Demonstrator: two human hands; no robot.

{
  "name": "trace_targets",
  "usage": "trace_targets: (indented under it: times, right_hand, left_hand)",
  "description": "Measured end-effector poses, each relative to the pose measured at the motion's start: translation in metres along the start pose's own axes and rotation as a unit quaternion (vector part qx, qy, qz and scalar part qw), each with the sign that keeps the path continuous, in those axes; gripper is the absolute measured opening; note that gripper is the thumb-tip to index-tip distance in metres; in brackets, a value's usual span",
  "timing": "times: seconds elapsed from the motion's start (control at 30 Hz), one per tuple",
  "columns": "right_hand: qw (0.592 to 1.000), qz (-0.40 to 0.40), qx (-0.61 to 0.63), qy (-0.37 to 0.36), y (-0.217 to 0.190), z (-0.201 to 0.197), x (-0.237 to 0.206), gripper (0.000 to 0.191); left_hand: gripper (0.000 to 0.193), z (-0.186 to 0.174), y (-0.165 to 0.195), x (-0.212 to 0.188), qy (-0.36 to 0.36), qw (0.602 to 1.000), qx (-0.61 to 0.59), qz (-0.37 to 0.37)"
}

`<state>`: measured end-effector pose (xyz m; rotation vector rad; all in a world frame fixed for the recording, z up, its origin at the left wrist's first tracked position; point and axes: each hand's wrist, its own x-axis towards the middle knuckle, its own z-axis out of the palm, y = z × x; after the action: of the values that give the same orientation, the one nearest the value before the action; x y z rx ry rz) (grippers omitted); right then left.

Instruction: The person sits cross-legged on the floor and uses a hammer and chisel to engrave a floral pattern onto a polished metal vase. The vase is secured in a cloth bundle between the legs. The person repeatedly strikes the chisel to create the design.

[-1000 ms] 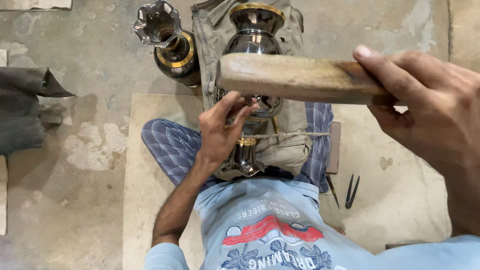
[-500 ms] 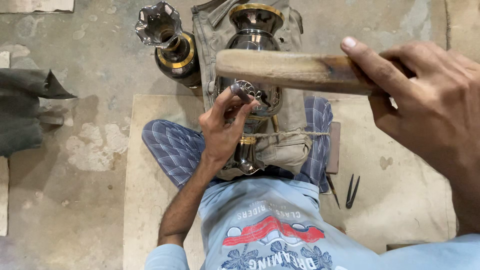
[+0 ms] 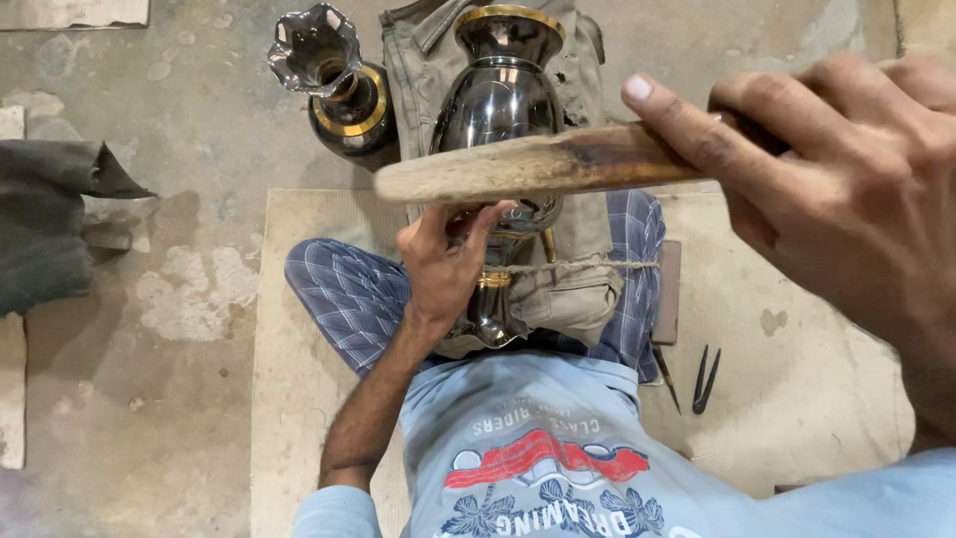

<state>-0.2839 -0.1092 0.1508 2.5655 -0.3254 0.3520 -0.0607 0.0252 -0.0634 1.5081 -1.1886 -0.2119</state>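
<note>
A dark shiny metal vase [image 3: 498,100] with a gold rim lies across my lap on a khaki cloth [image 3: 588,279], and a thin cord [image 3: 597,265] runs over it. My left hand [image 3: 443,264] rests on the vase's narrow waist. Its fingertips are bunched against the metal, and the stick partly hides what they pinch. My right hand [image 3: 846,189] is raised close to the camera. It grips a thick wooden stick [image 3: 528,164] that lies crosswise above the vase and the left hand.
A second dark vase [image 3: 344,90] with a fluted mouth and a gold band stands on the concrete floor to the left. I sit on a beige mat [image 3: 797,329]. A small pair of black pincers [image 3: 702,379] lies by my right knee. A dark cloth [image 3: 50,229] lies far left.
The right hand has drawn nearer the camera and the stick has swung left and slightly down in view. The left hand stays at the vase's waist, its fingers shifting a little.
</note>
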Motion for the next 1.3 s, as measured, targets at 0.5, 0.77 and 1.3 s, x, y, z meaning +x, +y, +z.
trace_targets:
  times: [0.5,0.77,1.3]
  right_hand:
    - [0.988,0.083,0.126,0.034,-0.001,0.031,-0.019,0.054]
    - [0.972,0.162,0.142,0.096,-0.008,0.070,-0.056,0.040]
    - [0.871,0.284,0.331,0.228,-0.087,0.173,-0.137,0.049]
  left_hand:
    - [0.023,-0.005,-0.002,0.011,-0.067,0.996,-0.015,0.048]
    - [0.040,-0.019,0.018,0.033,-0.170,0.982,-0.006,0.087]
    - [0.047,-0.023,0.037,0.089,-0.430,0.876,0.083,0.201]
